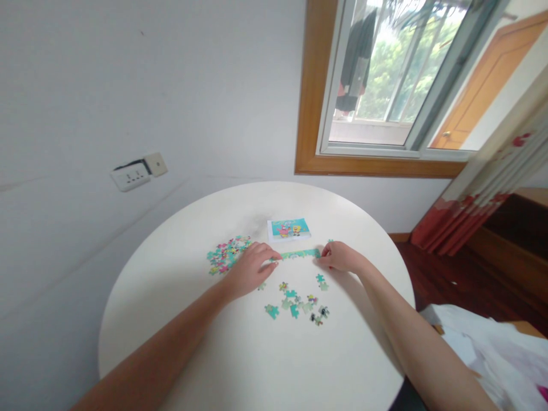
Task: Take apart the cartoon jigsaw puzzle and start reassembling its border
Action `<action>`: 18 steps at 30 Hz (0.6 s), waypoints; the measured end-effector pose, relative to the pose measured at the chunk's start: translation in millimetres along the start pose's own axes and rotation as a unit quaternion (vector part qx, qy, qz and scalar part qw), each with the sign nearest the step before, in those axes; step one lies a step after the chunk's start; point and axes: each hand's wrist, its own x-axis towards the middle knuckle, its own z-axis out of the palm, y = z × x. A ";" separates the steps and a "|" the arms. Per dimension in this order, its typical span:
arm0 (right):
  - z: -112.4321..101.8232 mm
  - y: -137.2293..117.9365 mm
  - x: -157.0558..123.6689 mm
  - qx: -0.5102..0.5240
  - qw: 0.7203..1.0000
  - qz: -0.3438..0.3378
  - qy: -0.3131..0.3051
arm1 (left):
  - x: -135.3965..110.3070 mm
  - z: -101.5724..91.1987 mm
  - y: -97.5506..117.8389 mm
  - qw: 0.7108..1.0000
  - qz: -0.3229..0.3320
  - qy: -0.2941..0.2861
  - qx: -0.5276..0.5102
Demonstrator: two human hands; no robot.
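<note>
A short strip of joined teal puzzle pieces [298, 253] lies flat on the round white table [180, 319]. My left hand [250, 268] pinches its left end with curled fingers. My right hand [340, 257] pinches its right end the same way. A small picture card [288, 228] with cartoon figures lies just beyond the strip. A pile of loose pink and teal pieces [226, 254] sits left of my left hand. Several scattered pieces [299, 302] lie on the near side, between my forearms.
A wall with a socket plate [131, 178] stands behind the table. A wood-framed window [385, 85] is at the upper right, a red and cream curtain [479, 194] below it. White cloth [492, 354] lies at the lower right.
</note>
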 end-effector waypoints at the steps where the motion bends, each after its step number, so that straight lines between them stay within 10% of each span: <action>1: 0.2 0.3 0.2 0.001 1.000 0.001 -0.002 | -0.1 0.2 -0.4 1.000 0.001 0.001 0.000; 18: 0.9 -0.2 0.5 0.002 1.000 0.007 0.010 | -0.8 -0.7 0.1 1.000 -0.003 -0.004 0.000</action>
